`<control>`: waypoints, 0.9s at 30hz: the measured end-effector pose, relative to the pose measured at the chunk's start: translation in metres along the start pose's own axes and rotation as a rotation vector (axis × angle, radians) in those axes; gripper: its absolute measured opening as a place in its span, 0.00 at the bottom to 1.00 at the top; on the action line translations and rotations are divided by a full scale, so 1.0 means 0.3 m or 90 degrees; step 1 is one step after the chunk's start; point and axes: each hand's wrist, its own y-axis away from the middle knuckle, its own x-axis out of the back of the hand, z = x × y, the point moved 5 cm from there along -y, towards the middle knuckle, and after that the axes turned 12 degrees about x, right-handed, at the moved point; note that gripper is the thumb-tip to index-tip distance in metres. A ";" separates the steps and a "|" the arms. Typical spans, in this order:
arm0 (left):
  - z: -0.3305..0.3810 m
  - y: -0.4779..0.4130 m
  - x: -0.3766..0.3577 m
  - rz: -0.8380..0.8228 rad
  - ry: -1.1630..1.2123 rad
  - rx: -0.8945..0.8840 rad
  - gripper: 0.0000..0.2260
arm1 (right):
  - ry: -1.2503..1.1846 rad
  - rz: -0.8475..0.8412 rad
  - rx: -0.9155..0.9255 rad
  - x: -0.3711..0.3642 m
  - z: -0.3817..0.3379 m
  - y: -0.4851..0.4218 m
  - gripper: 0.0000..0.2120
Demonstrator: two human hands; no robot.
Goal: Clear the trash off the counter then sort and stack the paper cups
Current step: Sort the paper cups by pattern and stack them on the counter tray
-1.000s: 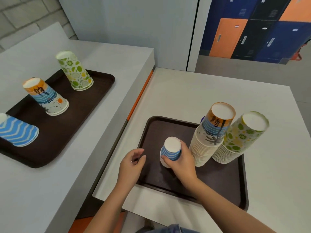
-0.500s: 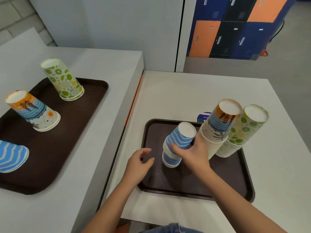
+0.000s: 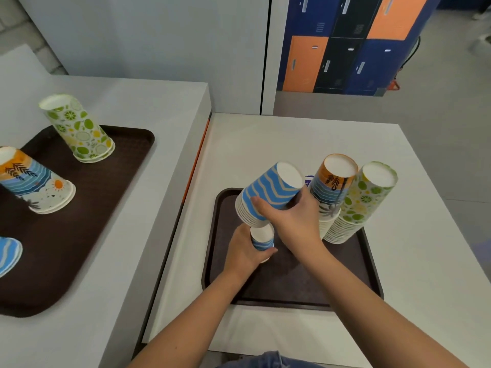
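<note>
Staff canteen or break area: coloured lockers, white counters, brown serving trays.

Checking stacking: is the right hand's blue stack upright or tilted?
Tilted: the right hand holds the blue stack above the tray, base leaning rightward.

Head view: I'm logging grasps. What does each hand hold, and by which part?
The right hand grips the tilted blue wave stack around its side, near the rims. The left hand holds the lower blue cup around its side.
</note>
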 end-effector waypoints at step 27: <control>0.139 0.488 0.799 0.625 0.458 0.084 0.20 | -0.434 -0.205 -0.186 -0.331 -0.228 -0.068 0.19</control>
